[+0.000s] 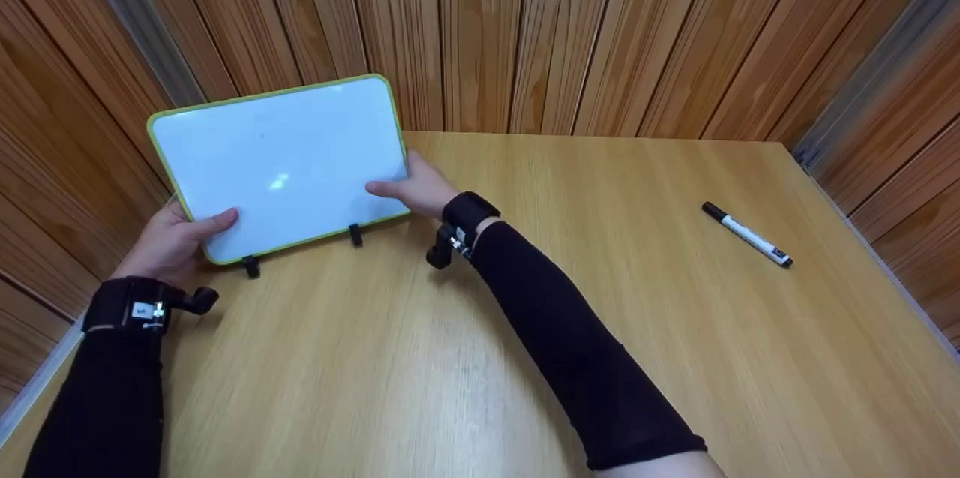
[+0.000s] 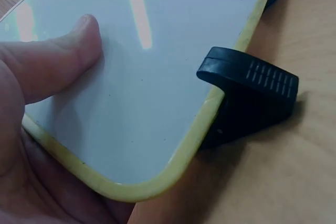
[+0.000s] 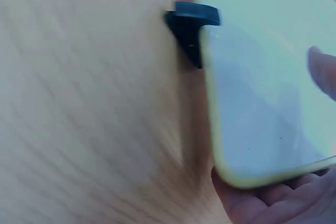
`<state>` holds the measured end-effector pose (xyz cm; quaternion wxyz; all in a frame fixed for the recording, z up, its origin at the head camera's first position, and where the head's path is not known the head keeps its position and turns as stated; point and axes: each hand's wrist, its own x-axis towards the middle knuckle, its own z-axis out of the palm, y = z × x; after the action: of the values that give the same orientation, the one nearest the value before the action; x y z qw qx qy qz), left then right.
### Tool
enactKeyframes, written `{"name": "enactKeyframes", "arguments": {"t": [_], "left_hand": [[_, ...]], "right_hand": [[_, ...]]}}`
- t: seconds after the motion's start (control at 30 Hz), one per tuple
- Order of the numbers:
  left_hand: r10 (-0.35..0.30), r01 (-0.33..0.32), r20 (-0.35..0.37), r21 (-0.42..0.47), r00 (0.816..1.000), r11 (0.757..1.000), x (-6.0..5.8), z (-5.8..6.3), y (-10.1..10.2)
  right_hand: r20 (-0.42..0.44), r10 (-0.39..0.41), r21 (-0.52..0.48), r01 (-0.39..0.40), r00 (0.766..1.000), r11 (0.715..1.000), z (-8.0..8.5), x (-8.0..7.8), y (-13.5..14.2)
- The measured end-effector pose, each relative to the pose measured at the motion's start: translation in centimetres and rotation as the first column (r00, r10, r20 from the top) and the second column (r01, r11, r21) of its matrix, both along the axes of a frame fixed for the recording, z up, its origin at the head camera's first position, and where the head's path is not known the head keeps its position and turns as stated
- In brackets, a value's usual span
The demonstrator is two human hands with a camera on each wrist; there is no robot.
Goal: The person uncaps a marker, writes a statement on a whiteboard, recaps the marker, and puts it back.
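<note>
A small whiteboard (image 1: 292, 155) with a yellow-green rim leans back on black stand feet (image 1: 355, 235) at the left of the table. Its left edge is gripped by my left hand (image 1: 169, 238), thumb lying on the white face and fingers behind. My right hand (image 1: 420, 189) holds the right edge the same way, thumb across the front. In the left wrist view, a black ribbed foot (image 2: 252, 80) hooks over the lower rim near the corner. The right wrist view shows another foot (image 3: 195, 17) on the rim, with curled fingers (image 3: 283, 198) under the board's side.
A capped black-and-white marker (image 1: 748, 234) lies on the right part of the wooden table (image 1: 480, 358). Wood-panelled walls (image 1: 570, 35) rise behind the table and at both sides.
</note>
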<state>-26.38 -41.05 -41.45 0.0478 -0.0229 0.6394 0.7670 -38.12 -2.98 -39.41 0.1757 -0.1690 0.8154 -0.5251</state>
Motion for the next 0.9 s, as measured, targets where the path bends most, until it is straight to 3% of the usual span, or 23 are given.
{"name": "enactKeyframes", "arguments": {"t": [0.17, 0.33, 0.63, 0.9], "left_hand": [[-0.038, 0.038, -0.009, -0.006, 0.999, 0.999, -0.6, 0.0, 0.9], [-0.035, 0.035, 0.0, 0.005, 0.999, 0.999, -1.1, -0.2, 2.3], [-0.107, 0.105, -0.048, -0.041, 0.993, 0.994, -2.7, -0.5, 5.7], [-0.132, 0.127, -0.056, -0.088, 0.99, 0.988, -3.4, -0.7, 8.2]], "right_hand": [[0.131, -0.029, -0.139, 0.047, 0.991, 0.989, -0.3, -0.6, 0.8], [0.225, 0.021, -0.297, 0.048, 0.974, 0.954, -1.4, -1.4, 2.2], [0.281, 0.029, -0.435, 0.1, 0.959, 0.895, -2.7, -1.9, 5.8], [0.292, 0.062, -0.491, 0.094, 0.954, 0.866, -3.3, -1.5, 8.3]]}}
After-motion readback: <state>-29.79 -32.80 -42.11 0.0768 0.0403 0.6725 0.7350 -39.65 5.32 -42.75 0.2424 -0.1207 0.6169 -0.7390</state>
